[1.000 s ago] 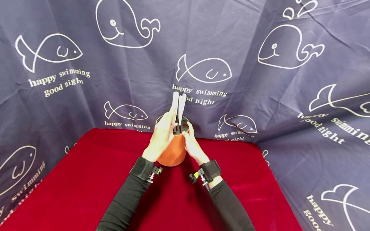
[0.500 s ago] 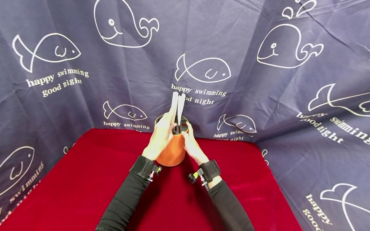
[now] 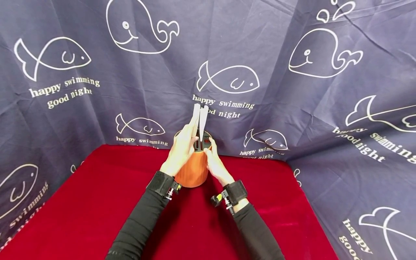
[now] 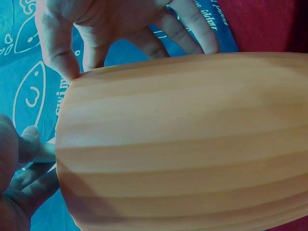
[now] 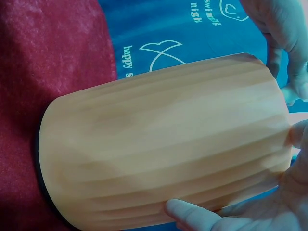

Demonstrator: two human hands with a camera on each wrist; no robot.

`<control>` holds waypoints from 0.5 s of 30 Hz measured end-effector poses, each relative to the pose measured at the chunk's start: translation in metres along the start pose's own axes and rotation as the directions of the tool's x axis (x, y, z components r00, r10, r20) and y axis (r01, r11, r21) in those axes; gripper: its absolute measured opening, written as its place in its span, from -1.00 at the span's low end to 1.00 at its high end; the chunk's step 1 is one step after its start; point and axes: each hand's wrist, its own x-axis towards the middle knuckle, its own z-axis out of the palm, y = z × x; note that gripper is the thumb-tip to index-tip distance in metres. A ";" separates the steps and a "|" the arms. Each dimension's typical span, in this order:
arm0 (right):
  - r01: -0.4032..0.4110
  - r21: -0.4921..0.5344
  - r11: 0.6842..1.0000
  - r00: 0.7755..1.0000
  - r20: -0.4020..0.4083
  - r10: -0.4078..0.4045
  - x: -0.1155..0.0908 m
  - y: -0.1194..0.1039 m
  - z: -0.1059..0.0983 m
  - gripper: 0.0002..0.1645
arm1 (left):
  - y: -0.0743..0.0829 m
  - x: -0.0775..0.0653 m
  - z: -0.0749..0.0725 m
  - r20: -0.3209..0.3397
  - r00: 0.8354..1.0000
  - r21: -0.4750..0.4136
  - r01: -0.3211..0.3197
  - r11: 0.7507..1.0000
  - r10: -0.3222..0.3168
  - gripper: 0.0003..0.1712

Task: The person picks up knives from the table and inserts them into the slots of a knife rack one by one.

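An orange, round, ribbed knife block (image 3: pixel 192 171) stands upright on the red cloth, its dark slotted top (image 3: pixel 206 142) partly hidden by my hands. Two white-handled knives rise from it, side by side. My left hand (image 3: pixel 180 146) is above the rim and holds the left knife (image 3: pixel 196 112) by its handle; its fingers cover the lower handle. The right knife (image 3: pixel 203 119) stands just beside it. My right hand (image 3: pixel 215 160) grips the block's right rim. In the right wrist view, one finger (image 5: pixel 190 214) of it touches the ribbed side (image 5: pixel 159 134).
Red cloth (image 3: pixel 97 209) covers the table around the block. Dark blue fabric (image 3: pixel 276 108) with white whale and fish drawings hangs close behind the block and along the sides. Both wrists wear black straps (image 3: pixel 235 191) with small cameras.
My left hand has shifted very slightly at the handle, and a little more of the dark top shows. The block, both knives and my right hand stay in place.
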 end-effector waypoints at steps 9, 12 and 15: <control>0.014 -0.080 0.997 1.000 -0.024 -0.016 -0.002 0.001 0.001 -0.28 | -0.005 0.004 0.003 0.015 0.999 -0.009 0.032 0.999 -0.031 -0.24; 0.021 -0.078 0.997 0.999 -0.022 -0.022 -0.002 0.000 0.001 -0.28 | -0.006 0.005 0.005 -0.030 1.000 -0.009 0.006 1.000 -0.007 -0.21; 0.019 -0.065 0.998 1.000 -0.019 -0.021 -0.002 -0.001 0.001 -0.27 | -0.008 0.007 0.007 -0.047 0.999 -0.011 0.003 1.000 -0.004 -0.18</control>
